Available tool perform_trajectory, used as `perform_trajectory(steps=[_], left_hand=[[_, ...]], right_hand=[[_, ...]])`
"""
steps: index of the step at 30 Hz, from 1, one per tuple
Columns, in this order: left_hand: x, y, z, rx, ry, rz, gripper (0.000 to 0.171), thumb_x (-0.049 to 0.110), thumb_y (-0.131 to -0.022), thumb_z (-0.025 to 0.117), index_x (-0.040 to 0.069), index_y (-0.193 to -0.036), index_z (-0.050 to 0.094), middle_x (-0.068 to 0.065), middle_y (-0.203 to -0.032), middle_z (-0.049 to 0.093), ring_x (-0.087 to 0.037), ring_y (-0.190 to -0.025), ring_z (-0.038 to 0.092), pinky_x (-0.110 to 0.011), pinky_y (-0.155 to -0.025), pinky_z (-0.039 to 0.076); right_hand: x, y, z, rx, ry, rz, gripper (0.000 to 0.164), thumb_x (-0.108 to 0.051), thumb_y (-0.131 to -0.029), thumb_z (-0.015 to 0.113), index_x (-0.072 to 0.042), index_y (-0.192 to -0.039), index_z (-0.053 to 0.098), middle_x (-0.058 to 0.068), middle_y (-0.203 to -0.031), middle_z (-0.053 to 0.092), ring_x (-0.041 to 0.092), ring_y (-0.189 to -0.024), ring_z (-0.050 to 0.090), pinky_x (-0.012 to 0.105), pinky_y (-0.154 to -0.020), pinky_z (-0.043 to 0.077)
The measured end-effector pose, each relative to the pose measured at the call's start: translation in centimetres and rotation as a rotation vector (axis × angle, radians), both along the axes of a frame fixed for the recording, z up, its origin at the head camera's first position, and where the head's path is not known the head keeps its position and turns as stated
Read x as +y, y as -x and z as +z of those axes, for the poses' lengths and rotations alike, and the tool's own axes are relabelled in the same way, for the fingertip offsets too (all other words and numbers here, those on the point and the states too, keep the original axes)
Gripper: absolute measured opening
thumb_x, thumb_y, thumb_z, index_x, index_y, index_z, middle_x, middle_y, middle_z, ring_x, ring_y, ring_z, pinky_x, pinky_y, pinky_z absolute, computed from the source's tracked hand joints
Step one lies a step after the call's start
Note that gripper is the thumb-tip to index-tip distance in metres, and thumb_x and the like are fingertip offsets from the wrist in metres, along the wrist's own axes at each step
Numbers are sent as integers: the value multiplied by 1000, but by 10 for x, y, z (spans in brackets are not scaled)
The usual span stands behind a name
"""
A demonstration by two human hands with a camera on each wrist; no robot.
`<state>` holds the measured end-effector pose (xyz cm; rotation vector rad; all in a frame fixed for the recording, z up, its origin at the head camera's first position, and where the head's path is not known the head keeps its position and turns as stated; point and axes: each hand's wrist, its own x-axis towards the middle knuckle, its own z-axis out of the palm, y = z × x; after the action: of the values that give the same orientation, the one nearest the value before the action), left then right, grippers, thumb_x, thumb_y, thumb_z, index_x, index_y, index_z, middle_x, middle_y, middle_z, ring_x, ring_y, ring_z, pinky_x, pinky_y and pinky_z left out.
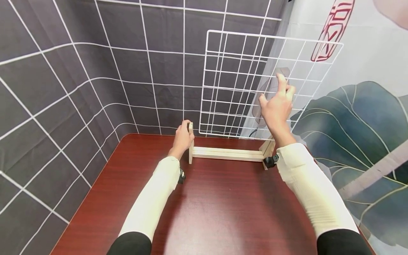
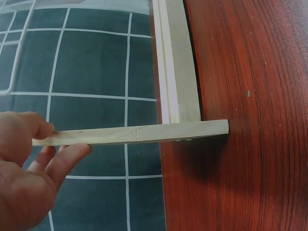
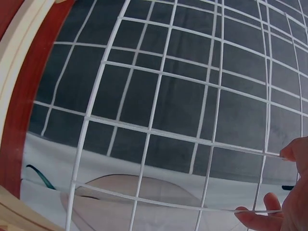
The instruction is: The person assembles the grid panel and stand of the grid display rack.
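Note:
A pale wooden frame [image 1: 227, 153] stands on the table, its low crossbar running between two upright end pieces. My left hand [image 1: 182, 138] pinches the top of the left end piece [image 2: 144, 134] between thumb and fingers. With my right hand [image 1: 278, 108] I hold a white wire grid panel [image 1: 204, 74], fingers hooked among its wires right of centre. In the head view the panel's lower edge shows above the crossbar, and its right side leans back toward the white cloth. The right end piece [image 1: 267, 149] is partly hidden by my right wrist.
The reddish-brown table [image 1: 220, 198] ends just behind the frame. Behind it hangs a dark grey curtain [image 1: 121, 67] with a white line grid. A white cloth [image 1: 350, 74] with leaf patterns and red characters hangs at the right. Each wrist wears a small black camera.

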<state>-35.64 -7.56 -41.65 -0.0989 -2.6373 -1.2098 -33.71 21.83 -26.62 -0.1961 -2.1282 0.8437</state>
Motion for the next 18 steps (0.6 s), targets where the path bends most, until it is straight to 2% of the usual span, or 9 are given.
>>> perform_trajectory(steps=[13,18], left_hand=[[-2,5,-6,5,8,1,59,2,-87,62,10,-142,44,-24,-122,61,-42,-119,61,-50,-104,50],[-2,4,-4,10,-5,-3,58,2,-86,62,10,-141,45,-23,-122,61,-42,-118,61,-50,-104,51]], right_hand=[[-24,7,21,-15,-9,6,73,-28,-87,72,-41,-150,38,13,-137,44,51,-100,62,59,-87,51],[-31,10,25,-1,-3,8,74,-28,-87,73,-42,-150,37,12,-136,44,48,-96,61,57,-83,50]])
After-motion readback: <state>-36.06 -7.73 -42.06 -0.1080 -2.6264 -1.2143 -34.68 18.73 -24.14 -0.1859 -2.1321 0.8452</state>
